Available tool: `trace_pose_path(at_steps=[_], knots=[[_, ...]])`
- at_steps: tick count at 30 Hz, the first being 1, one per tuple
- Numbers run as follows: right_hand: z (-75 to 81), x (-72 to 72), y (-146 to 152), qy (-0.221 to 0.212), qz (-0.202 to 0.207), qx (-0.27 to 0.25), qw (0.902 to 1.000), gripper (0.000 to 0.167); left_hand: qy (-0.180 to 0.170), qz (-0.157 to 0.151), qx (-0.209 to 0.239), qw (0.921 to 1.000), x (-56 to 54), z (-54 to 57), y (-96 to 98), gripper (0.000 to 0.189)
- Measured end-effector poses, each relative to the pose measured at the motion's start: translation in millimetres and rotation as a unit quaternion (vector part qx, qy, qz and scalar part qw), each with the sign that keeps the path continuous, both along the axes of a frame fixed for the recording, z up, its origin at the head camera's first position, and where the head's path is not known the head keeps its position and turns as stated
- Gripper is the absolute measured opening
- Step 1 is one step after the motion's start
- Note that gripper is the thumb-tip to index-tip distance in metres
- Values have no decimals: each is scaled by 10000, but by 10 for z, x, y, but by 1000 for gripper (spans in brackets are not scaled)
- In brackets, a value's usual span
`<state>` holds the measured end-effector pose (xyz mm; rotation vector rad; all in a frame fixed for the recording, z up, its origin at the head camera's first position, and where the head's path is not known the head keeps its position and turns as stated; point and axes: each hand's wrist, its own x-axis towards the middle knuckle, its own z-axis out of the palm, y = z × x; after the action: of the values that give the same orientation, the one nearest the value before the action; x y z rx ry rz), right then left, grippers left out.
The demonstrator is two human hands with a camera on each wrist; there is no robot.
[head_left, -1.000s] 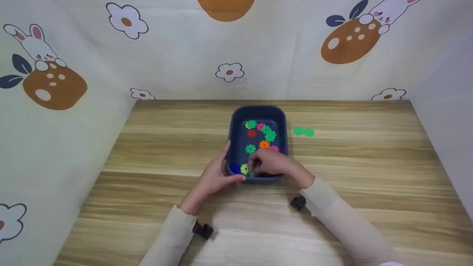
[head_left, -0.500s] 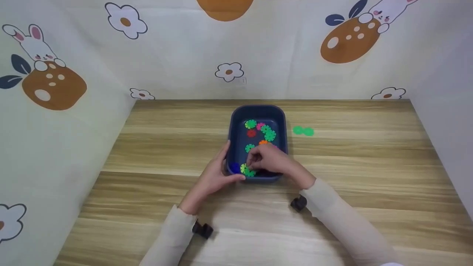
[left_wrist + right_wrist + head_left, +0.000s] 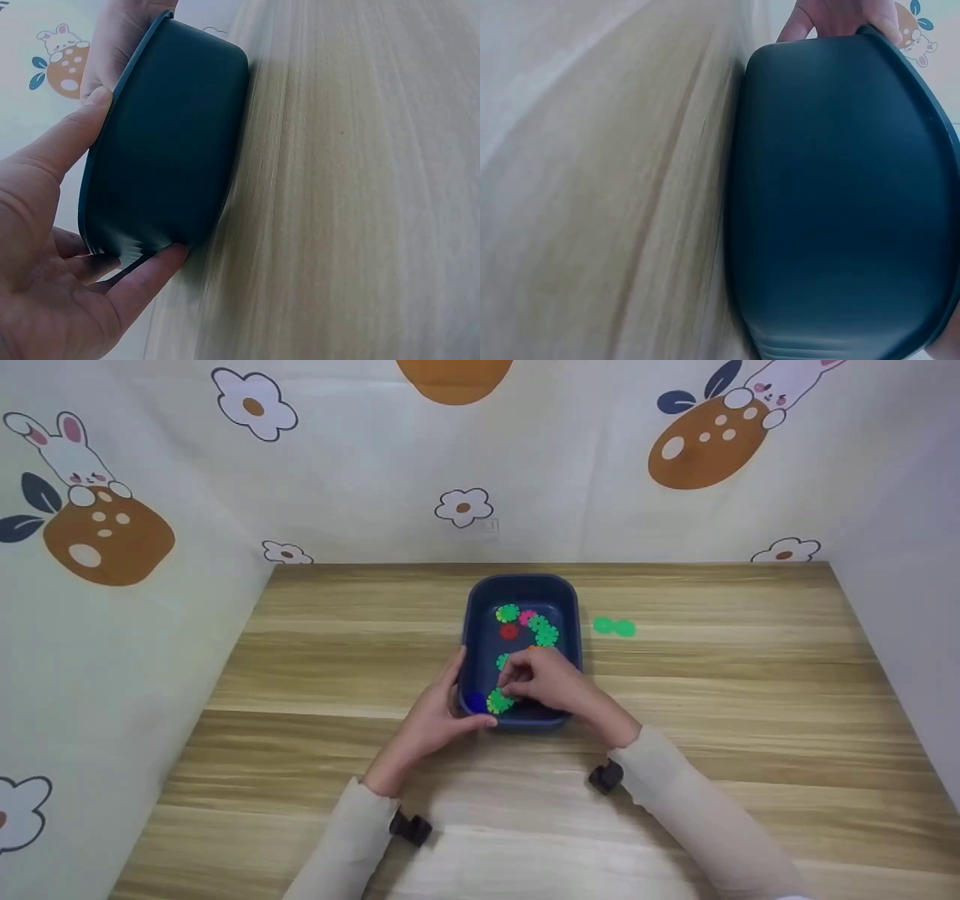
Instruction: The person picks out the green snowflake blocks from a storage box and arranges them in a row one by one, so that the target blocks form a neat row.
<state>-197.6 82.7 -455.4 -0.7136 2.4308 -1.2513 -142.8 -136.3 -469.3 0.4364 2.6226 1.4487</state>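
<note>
A dark blue plastic bin stands on the table with several notched plastic building discs inside. At its near left corner my left hand holds it, thumb on the near rim and fingers along the left side; the left wrist view shows this grip on the bin. Inside the bin, my right hand pinches a green notched disc, which overlaps a yellow one near the front wall. A blue disc lies in the corner beside them. The right hand covers part of an orange disc.
Toward the bin's far end lie a red disc, a pink disc and several green ones. Two joined green discs lie on the wooden table to the right. A patterned cloth wall borders the table.
My right hand has lifted slightly away from the near wall, shifting the green disc up and left over the yellow one. The left hand and the bin have stayed put.
</note>
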Motion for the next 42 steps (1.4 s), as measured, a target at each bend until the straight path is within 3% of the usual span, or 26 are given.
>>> trace_pose_path(at_steps=[17, 23, 42], knots=[[55, 23, 37, 198, -731, -986, 9922, 9, -49, 31, -134, 9999, 10, -20, 2, 110], [141, -31, 110, 470, -1017, -1036, 9883, 10, 17, 14, -92, 10000, 16, -7, 2, 109], [389, -200, 527, 290, -1682, -1325, 9764, 14, 80, 34, -192, 9998, 20, 7, -7, 111]])
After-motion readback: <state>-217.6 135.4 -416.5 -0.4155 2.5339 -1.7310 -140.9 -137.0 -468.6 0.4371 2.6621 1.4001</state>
